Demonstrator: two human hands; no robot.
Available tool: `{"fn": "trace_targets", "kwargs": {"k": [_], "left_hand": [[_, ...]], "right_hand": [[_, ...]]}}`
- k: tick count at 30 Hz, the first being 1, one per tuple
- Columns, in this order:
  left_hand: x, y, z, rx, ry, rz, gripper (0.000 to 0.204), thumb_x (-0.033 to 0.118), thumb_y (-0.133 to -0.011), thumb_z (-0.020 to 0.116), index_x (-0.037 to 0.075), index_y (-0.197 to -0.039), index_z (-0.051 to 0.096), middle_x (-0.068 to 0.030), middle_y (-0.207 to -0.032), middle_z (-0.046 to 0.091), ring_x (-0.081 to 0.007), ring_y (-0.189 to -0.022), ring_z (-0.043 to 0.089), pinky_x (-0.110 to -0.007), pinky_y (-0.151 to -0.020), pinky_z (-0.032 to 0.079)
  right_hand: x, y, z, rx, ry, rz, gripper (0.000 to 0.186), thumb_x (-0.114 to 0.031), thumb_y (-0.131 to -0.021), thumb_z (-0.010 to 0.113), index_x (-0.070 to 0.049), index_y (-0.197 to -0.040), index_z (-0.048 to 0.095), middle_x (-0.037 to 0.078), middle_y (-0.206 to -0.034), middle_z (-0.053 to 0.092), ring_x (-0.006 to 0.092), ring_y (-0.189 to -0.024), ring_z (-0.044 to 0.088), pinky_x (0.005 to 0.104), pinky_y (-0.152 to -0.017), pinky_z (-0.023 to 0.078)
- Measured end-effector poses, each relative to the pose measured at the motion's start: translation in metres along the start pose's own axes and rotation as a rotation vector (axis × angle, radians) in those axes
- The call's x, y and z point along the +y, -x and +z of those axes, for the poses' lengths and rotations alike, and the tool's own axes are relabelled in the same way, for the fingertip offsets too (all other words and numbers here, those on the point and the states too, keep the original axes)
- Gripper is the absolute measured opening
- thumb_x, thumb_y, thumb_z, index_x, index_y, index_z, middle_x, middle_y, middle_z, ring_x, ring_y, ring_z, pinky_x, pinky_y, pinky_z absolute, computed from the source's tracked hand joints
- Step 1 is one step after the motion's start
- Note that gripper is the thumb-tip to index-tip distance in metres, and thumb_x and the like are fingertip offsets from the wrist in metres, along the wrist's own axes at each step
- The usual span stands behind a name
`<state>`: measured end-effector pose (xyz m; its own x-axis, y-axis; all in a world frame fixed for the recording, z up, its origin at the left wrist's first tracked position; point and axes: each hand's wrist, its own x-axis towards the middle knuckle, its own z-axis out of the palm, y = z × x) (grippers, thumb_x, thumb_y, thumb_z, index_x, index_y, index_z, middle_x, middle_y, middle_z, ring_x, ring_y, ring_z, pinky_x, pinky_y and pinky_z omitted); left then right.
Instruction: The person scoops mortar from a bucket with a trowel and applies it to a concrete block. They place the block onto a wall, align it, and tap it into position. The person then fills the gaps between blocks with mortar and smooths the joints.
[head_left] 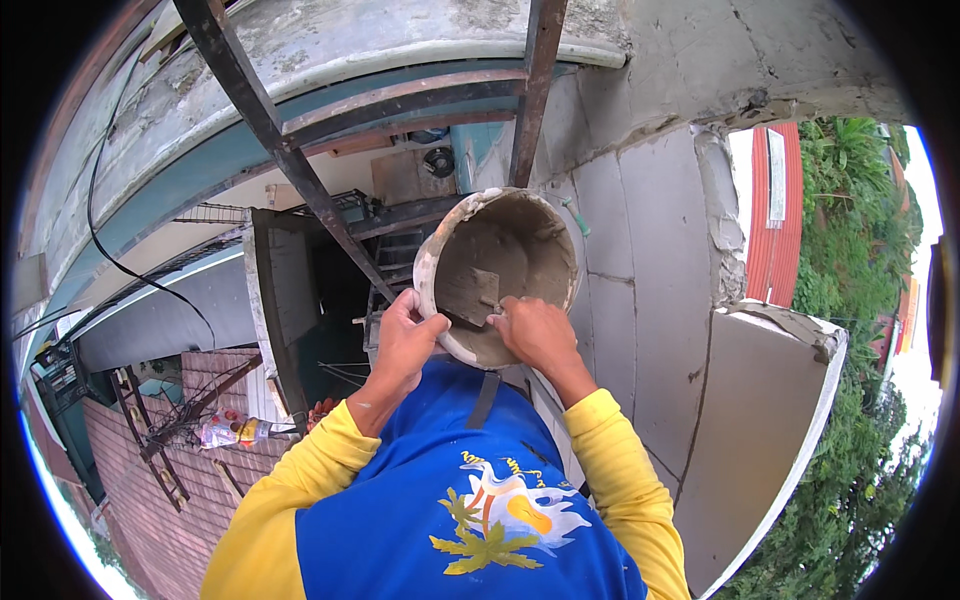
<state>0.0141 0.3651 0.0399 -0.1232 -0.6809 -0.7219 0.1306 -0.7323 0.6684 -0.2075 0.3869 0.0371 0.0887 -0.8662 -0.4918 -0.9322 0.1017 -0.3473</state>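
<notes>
A white bucket (555, 265) coated inside with grey cement mix is tilted in front of my body. My left hand (414, 335) is closed on its lower left rim, thumb and fingers pinching the edge. My right hand (530, 335) is at the bucket's lower right, fingers wrapped round the handle of a small trowel (468, 290), whose mix-covered blade lies inside the bucket. A green-handled tool (578, 222) sits behind the bucket's right side.
Metal ladder frames (325, 210) rise ahead and left. A block wall (645, 230) runs on the right, with a jutting slab (760, 420). Below left are a tiled surface (130, 460), cables and a plastic bag (222, 432). Trees (840, 230) and a red roof (775, 215) lie beyond.
</notes>
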Motion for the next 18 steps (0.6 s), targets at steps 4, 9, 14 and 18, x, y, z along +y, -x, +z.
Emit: {"fn": "trace_targets", "kwargs": {"k": [4,9,14,18], "left_hand": [[0.003,-0.002,-0.003,0.007,-0.005,-0.01,0.025,-0.005,-0.088,0.067,0.002,-0.111,0.06,-0.0094,-0.102,0.068,-0.0199,-0.087,0.073,-0.039,-0.075,0.068],[-0.006,-0.013,-0.013,0.01,0.025,0.012,0.023,-0.003,-0.088,0.067,0.003,-0.108,0.06,-0.0096,-0.098,0.067,-0.0198,-0.081,0.072,-0.038,-0.071,0.067],[-0.007,-0.022,-0.012,0.065,0.025,0.009,0.018,-0.003,-0.088,0.061,0.003,-0.104,0.059,-0.0092,-0.094,0.067,-0.0204,-0.078,0.072,-0.04,-0.069,0.069],[-0.034,-0.045,-0.026,0.088,-0.021,-0.004,0.023,-0.001,-0.087,0.061,0.004,-0.109,0.059,-0.0096,-0.1,0.068,-0.0211,-0.081,0.074,-0.041,-0.069,0.07]], "right_hand": [[0.011,0.011,-0.017,-0.029,-0.218,0.093,0.038,-0.042,-0.101,0.071,-0.004,-0.105,0.075,0.024,-0.097,0.077,0.0482,-0.092,0.073,0.0548,-0.082,0.057],[0.035,0.072,-0.069,0.098,-0.427,0.178,0.04,-0.041,-0.099,0.075,-0.002,-0.109,0.076,0.026,-0.093,0.075,0.0478,-0.092,0.072,0.0508,-0.078,0.056],[0.015,0.176,-0.18,0.351,-0.485,0.264,0.038,-0.033,-0.097,0.08,0.002,-0.113,0.076,0.013,-0.077,0.071,0.0222,-0.069,0.066,0.0351,-0.067,0.051],[0.023,0.28,-0.273,0.649,-0.35,0.332,0.034,-0.023,-0.095,0.083,0.005,-0.112,0.075,-0.004,-0.073,0.057,0.0036,-0.061,0.045,0.0249,-0.055,0.033]]}}
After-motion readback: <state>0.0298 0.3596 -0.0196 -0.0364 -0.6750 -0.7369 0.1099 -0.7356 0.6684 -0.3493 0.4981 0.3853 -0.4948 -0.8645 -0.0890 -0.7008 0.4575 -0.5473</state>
